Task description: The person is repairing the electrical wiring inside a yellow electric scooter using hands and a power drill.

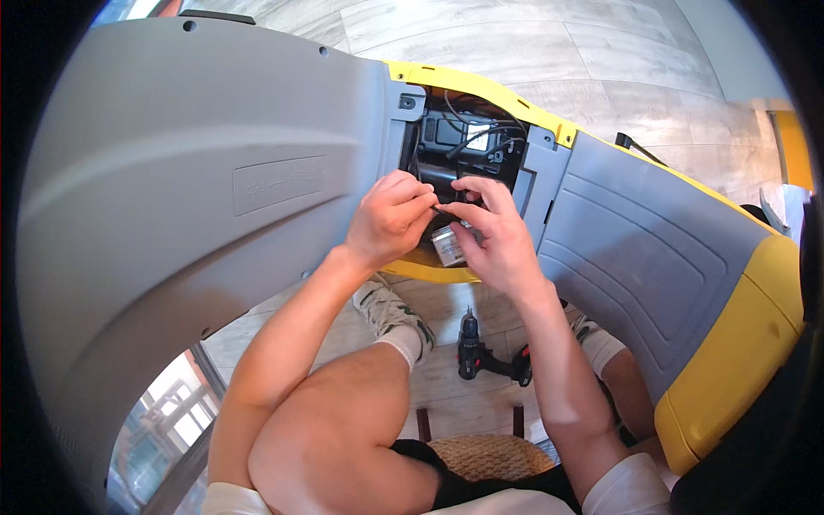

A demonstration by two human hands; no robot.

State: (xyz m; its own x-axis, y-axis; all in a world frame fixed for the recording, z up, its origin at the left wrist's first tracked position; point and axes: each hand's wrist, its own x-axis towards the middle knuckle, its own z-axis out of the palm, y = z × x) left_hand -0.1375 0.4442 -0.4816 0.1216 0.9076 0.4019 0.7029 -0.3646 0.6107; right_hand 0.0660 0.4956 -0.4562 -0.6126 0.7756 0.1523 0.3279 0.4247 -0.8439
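Note:
Over an open compartment in a grey and yellow machine body, my left hand (393, 215) and my right hand (493, 232) work close together. A thin black cable (439, 209) runs between their fingertips, each hand pinching it; its ends are hidden. Just under my right thumb and fingers sits a silver box (447, 246) with a printed label, partly covered by that hand. Deeper in the compartment lie a black unit with a white label (478, 136), a dark cylindrical part (438, 174) and several loose black wires (508, 129).
A large grey panel (197, 172) spans the left, a grey ribbed panel (635, 249) with a yellow end (730, 352) the right. Yellow trim (481, 86) edges the compartment. Below, a black cordless drill (470, 352) rests on the floor between my feet, near a woven seat (489, 455).

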